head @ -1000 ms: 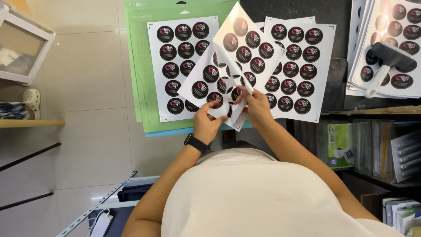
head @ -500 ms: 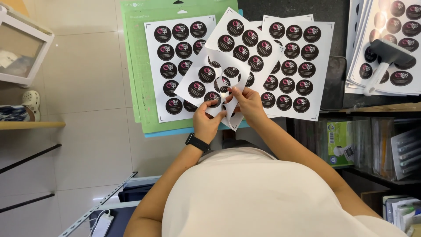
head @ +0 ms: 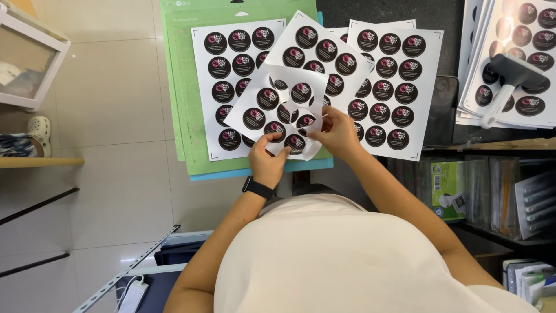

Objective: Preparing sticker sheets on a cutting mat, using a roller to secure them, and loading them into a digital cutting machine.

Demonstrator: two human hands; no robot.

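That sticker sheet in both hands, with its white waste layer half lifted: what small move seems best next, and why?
Probably keep peeling slowly toward the far corner. The left hand pinches the near edge of the sticker sheet, while the right hand lifts the holed white layer. Several round black stickers still sit under its holes, so a fast pull might lift them.

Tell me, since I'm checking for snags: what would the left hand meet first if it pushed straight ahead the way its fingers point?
The left hand already pinches the sticker sheet; beyond it probably lies the sheet on the green cutting mat, though depth is unclear.
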